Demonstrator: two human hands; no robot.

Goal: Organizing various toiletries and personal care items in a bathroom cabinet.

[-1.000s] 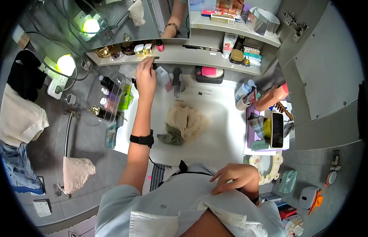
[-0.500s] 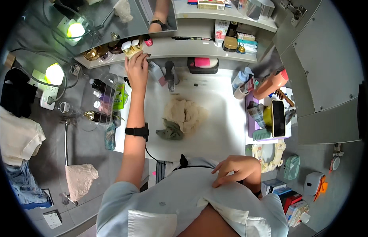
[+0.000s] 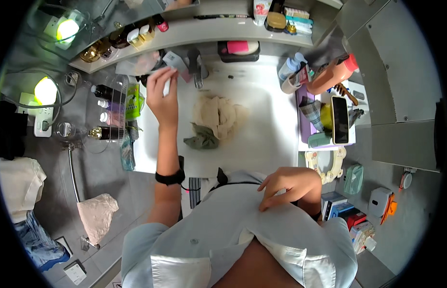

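Observation:
My left hand [image 3: 162, 98] is raised over the back left of the white sink, beside the faucet [image 3: 195, 67]. Its fingers are closed on a small white object [image 3: 167, 87], mostly covered by the hand, so its kind is unclear. A grey and pink box [image 3: 177, 63] stands just behind the fingertips. In the basin [image 3: 266, 129] lie a crumpled cream cloth [image 3: 216, 115] and a grey-green cloth [image 3: 203, 138]. My right hand [image 3: 291, 186] is held against the front of my light shirt [image 3: 223, 216], with its fingers loosely bent and apart, holding nothing visible.
A shelf [image 3: 209, 28] along the back bears small bottles and tubes. At left hangs a clear rack [image 3: 119, 101] with bottles. On the right ledge stand a blue pump bottle [image 3: 291, 66], an orange bottle [image 3: 331, 77] and a phone [image 3: 339, 120].
My left hand has come back from the shelf toward the sink's back left, and a small white object now shows in it. My right hand stays by my shirt. The view has shifted.

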